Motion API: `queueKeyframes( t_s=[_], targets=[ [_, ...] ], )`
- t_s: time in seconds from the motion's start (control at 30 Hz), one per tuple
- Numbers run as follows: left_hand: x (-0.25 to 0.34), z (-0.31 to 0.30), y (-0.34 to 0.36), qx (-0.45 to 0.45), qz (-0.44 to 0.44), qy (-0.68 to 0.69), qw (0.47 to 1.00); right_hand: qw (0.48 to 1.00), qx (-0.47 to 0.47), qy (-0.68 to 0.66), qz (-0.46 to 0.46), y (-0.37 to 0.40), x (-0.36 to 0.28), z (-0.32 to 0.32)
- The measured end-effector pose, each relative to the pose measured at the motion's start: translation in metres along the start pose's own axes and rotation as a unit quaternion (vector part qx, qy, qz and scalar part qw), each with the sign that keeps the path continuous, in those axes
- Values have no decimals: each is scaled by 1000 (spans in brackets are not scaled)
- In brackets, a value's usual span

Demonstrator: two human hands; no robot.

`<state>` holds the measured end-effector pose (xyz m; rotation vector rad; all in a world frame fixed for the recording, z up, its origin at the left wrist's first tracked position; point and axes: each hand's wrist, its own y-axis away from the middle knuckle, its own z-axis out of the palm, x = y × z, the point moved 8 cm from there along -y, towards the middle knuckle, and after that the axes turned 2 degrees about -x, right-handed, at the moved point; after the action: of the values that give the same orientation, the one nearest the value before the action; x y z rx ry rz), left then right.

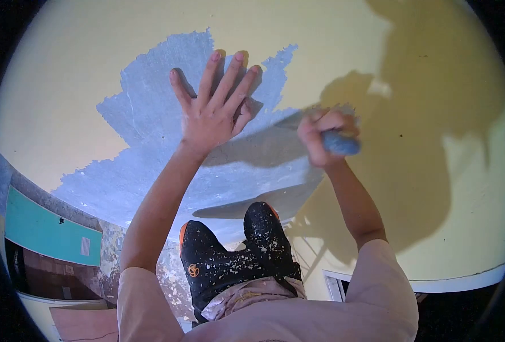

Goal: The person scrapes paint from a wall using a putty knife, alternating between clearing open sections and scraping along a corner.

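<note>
My left hand (213, 111) lies flat with fingers spread against a bare blue-grey patch (155, 80) of the wall. This patch has jagged edges where the yellow paint (87, 62) around it stops. To the right, my right hand (327, 134) is closed around a blue-handled scraper (340, 143), close to the patch's right edge. Motion blurs that hand. The butt of the handle points toward me, and the scraper's working end is mostly hidden behind my fingers.
Pale flakes speckle my dark trousers (229, 262) and the floor (175, 279). At the lower left are a turquoise panel (53, 225) and a pinkish board (84, 324). White trim (463, 282) edges the wall at lower right. My shadow (412, 165) covers the wall's right side.
</note>
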<state>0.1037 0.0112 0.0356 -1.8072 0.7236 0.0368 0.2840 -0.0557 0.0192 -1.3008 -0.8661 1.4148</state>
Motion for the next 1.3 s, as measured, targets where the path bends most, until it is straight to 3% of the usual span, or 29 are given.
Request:
queueKeyframes(
  t_s=[0.07, 0.1, 0.2, 0.23, 0.27, 0.3, 0.33, 0.37, 0.4, 0.43, 0.47, 0.5, 0.53, 0.57, 0.6, 0.67, 0.7, 0.73, 0.83, 0.87, 0.9, 0.93, 0.97, 1.0, 1.03, 1.07, 1.1, 1.17, 1.3],
  targets=[
    [0, 1, 1, 0, 2, -10, 1000, 973, -76, 188, -112, -5, -32, 13],
    [-1, 1, 0, 12, 0, -3, 1000, 989, -43, -137, 22, -9, -15, -2],
    [-1, 1, 1, 5, -1, 3, 1000, 978, -34, -202, -27, -19, -11, -37],
    [0, 1, 0, -2, 0, -3, 1000, 983, 65, -145, 93, -9, 7, -7],
    [2, 0, 0, -2, 0, -1, 1000, 983, 65, -144, 93, 0, 8, 2],
    [3, -1, 1, -7, -1, -1, 1000, 998, -35, 39, 23, 6, -1, 24],
    [1, -1, 0, -8, 0, -5, 1000, 965, -131, 219, -54, 12, -7, 47],
    [-1, 0, -1, -1, 1, -12, 1000, 979, -67, 164, -101, 9, -17, 36],
    [0, 1, -1, 13, -1, -3, 1000, 979, -68, 158, -109, 0, -24, 35],
    [-1, 0, 1, 19, -3, 10, 1000, 997, 14, -44, -64, -7, -25, 14],
    [-3, 0, 2, 14, -2, 9, 1000, 966, 99, -241, -14, -7, -17, -1],
    [-2, -1, 1, 2, 9, -12, 1000, 945, 98, -308, 53, -4, -3, 5],
    [2, -2, 0, -6, 19, -31, 999, 946, 99, -304, 57, 5, 5, 10],
    [5, -3, 0, -6, 20, -28, 999, 998, 13, -34, -53, 17, -5, 28],
    [6, -3, 0, -12, 19, -26, 999, 955, -74, 239, -159, 23, -16, 55],
    [2, -1, -3, -6, 19, -32, 999, 964, -115, 205, -126, 15, -27, 46],
    [2, -1, -2, 6, 7, -14, 1000, 998, -33, 40, -44, 4, -26, 20],
    [1, 0, 0, 12, -4, 8, 1000, 990, 49, -125, 48, 3, -14, 4],
    [2, 0, 1, -1, -2, 8, 1000, 962, 85, -244, 88, -1, 6, -2],
    [3, -1, -1, -9, 3, -10, 1000, 963, 86, -238, 89, 1, 9, -1],
    [2, -1, -1, -10, 5, -12, 1000, 1000, -16, 1, 5, -1, -6, 16],
    [4, -2, 1, -8, 9, -12, 1000, 961, -114, 238, -80, 1, -15, 41],
    [3, -1, 2, -1, 7, -1, 1000, 956, -69, 235, -163, -6, -35, 32],
    [1, 0, 1, 6, 0, 9, 1000, 992, -37, 35, -117, -20, -37, 12],
    [-1, 1, 0, 7, 0, 8, 1000, 985, -4, -165, -59, -31, -37, -7],
    [-1, 2, 0, 3, -1, 5, 1000, 978, 61, -146, -133, -47, -64, -26],
    [1, 2, 2, -5, -1, 6, 1000, 979, 66, -141, -128, -53, -62, -28],
    [3, 1, 2, -11, 2, 4, 1000, 963, 131, 181, -152, -59, -66, -31],
    [0, 2, 0, -8, 0, -4, 1000, 998, -2, 24, -62, -50, -45, -11]
  ],
)
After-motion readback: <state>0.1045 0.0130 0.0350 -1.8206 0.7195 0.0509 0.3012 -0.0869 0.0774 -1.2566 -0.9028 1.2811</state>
